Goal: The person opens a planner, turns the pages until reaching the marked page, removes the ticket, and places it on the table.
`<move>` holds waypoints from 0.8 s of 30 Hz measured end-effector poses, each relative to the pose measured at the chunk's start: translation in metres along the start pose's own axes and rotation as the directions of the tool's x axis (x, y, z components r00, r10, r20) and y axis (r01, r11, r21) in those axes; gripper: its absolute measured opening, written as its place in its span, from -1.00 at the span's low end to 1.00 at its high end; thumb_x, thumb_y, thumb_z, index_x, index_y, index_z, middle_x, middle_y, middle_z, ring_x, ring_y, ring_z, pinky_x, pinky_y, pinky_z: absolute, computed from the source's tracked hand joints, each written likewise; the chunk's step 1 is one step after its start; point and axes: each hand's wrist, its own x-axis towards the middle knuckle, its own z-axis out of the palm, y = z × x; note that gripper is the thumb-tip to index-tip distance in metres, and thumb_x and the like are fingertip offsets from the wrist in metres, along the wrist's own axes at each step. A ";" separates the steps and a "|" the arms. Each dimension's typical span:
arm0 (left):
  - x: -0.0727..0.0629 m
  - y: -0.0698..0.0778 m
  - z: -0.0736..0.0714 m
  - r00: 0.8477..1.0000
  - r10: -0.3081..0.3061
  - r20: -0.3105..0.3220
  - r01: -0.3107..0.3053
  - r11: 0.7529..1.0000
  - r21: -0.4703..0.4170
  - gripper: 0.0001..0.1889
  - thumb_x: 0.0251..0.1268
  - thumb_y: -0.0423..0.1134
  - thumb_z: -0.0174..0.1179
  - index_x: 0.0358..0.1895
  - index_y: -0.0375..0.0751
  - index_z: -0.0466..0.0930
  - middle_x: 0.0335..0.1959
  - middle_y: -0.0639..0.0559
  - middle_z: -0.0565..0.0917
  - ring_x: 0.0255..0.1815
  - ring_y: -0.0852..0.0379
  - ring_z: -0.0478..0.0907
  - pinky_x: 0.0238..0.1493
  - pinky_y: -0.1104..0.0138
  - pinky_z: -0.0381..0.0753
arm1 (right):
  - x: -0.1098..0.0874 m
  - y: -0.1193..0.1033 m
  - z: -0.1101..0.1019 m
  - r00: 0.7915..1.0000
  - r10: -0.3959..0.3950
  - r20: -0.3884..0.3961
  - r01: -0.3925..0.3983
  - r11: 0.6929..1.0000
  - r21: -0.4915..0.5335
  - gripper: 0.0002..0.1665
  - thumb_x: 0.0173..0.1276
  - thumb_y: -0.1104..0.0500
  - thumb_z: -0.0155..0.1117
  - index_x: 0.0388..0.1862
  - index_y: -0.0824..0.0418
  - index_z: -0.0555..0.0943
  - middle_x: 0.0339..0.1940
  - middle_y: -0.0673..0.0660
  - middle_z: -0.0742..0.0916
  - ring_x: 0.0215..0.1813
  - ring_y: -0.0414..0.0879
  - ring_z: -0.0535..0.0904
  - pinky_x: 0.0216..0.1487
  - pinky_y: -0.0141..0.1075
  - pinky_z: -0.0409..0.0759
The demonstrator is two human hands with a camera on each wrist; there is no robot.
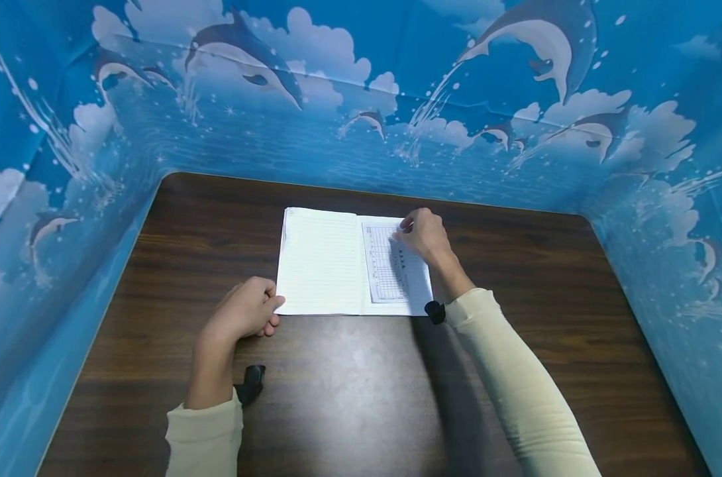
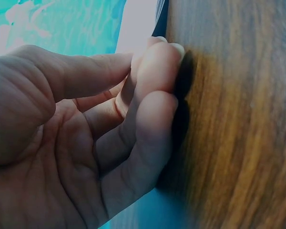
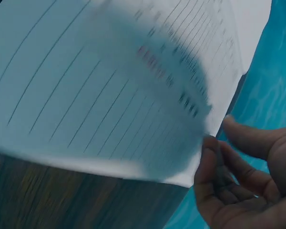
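An open notebook (image 1: pixel 319 265) lies on the table, with ruled lines on its left page. On the right page is a printed sheet (image 1: pixel 385 265) with a grid and dark characters. My left hand (image 1: pixel 248 308) pinches the notebook's lower left corner, thumb on top and fingers curled below. In the left wrist view those fingers (image 2: pixel 155 71) are bent close to the wood. Over the upper right of the printed sheet is my right hand (image 1: pixel 423 232), fingers bent. In the right wrist view its thumb (image 3: pixel 252 138) stands apart from the fingers, beside the blurred page (image 3: pixel 86 95).
The dark wooden table (image 1: pixel 337 384) extends around the notebook. A blue curtain (image 1: pixel 313 146) printed with dolphins and clouds encloses the back and sides. Black devices (image 1: pixel 252 383) sit at both wrists, and a shadow from the right arm falls across the table.
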 end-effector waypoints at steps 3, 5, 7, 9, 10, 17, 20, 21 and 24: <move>0.000 -0.001 0.000 1.000 0.002 -0.002 -0.002 1.000 -0.005 -0.78 0.71 -0.30 0.07 -0.25 -0.30 0.52 -0.51 -0.05 0.69 -0.59 0.13 0.62 -0.51 0.33 0.58 | 0.001 0.009 0.000 0.997 0.061 0.048 -0.058 0.997 -0.048 -0.66 0.55 0.14 0.40 0.15 0.34 0.71 0.08 0.28 0.79 -0.02 0.09 0.69 0.06 -0.06 0.68; 0.001 -0.001 -0.001 1.000 0.002 -0.004 -0.002 1.000 -0.004 -0.77 0.71 -0.30 0.07 -0.26 -0.30 0.51 -0.51 -0.05 0.69 -0.59 0.13 0.62 -0.50 0.33 0.59 | 0.002 0.012 0.003 0.994 0.081 0.075 -0.076 0.995 -0.067 -0.64 0.56 0.11 0.41 0.16 0.34 0.72 0.06 0.28 0.79 -0.05 0.06 0.67 0.01 -0.10 0.67; 0.002 -0.002 -0.001 1.000 -0.001 -0.001 0.001 1.000 -0.007 -0.77 0.71 -0.31 0.07 -0.26 -0.29 0.51 -0.51 -0.05 0.69 -0.59 0.14 0.62 -0.50 0.34 0.59 | 0.002 0.013 0.005 0.993 0.083 0.086 -0.077 0.994 -0.073 -0.62 0.55 0.10 0.42 0.16 0.35 0.73 0.04 0.28 0.80 -0.08 0.05 0.66 -0.03 -0.13 0.66; 0.003 -0.002 -0.001 1.000 -0.002 0.004 0.002 1.000 -0.013 -0.77 0.71 -0.31 0.07 -0.25 -0.30 0.52 -0.51 -0.05 0.69 -0.59 0.15 0.62 -0.51 0.35 0.59 | 0.003 0.013 0.007 0.993 0.080 0.081 -0.075 0.995 -0.068 -0.61 0.52 0.12 0.45 0.15 0.37 0.74 0.03 0.29 0.81 -0.09 0.05 0.67 -0.04 -0.14 0.66; 0.004 -0.002 -0.001 1.000 -0.004 0.006 0.005 1.000 -0.016 -0.78 0.71 -0.31 0.06 -0.24 -0.30 0.53 -0.51 -0.05 0.69 -0.59 0.15 0.62 -0.51 0.35 0.60 | 0.003 0.012 0.008 0.994 0.078 0.080 -0.072 0.995 -0.070 -0.62 0.52 0.13 0.46 0.15 0.38 0.75 0.03 0.29 0.82 -0.10 0.05 0.68 -0.05 -0.15 0.66; 0.005 -0.003 -0.002 1.000 -0.022 0.010 0.023 1.000 -0.018 -0.79 0.71 -0.31 0.06 -0.22 -0.30 0.54 -0.52 -0.04 0.68 -0.59 0.15 0.62 -0.51 0.36 0.59 | 0.004 0.009 0.008 0.990 0.088 0.108 -0.084 0.995 -0.046 -0.65 0.51 0.17 0.45 0.12 0.38 0.75 0.00 0.29 0.81 -0.11 0.05 0.67 -0.29 -0.30 0.61; 0.005 -0.002 -0.002 1.000 -0.015 0.008 0.015 1.000 -0.018 -0.78 0.71 -0.31 0.07 -0.22 -0.30 0.54 -0.53 -0.05 0.67 -0.59 0.15 0.62 -0.50 0.35 0.59 | 0.004 0.012 0.006 0.990 0.088 0.109 -0.088 0.996 -0.011 -0.73 0.49 0.16 0.47 0.00 0.35 0.75 -0.10 0.27 0.79 -0.23 -0.03 0.66 -0.39 -0.38 0.58; 0.005 -0.002 -0.002 1.000 -0.015 0.007 0.015 1.000 -0.018 -0.79 0.71 -0.30 0.07 -0.22 -0.30 0.55 -0.53 -0.05 0.67 -0.59 0.15 0.62 -0.50 0.35 0.59 | 0.004 0.013 0.006 0.990 0.090 0.109 -0.091 0.996 0.003 -0.75 0.49 0.16 0.48 -0.05 0.34 0.74 -0.13 0.25 0.77 -0.29 -0.07 0.67 -0.41 -0.40 0.58; 0.003 -0.002 -0.002 1.000 -0.008 0.002 0.008 1.000 -0.019 -0.79 0.70 -0.31 0.08 -0.22 -0.31 0.56 -0.53 -0.05 0.68 -0.59 0.15 0.62 -0.50 0.35 0.60 | 0.005 0.015 0.005 0.989 0.097 0.114 -0.102 0.994 0.042 -0.80 0.48 0.16 0.49 -0.18 0.30 0.70 -0.21 0.21 0.72 -0.44 -0.16 0.65 -0.44 -0.42 0.58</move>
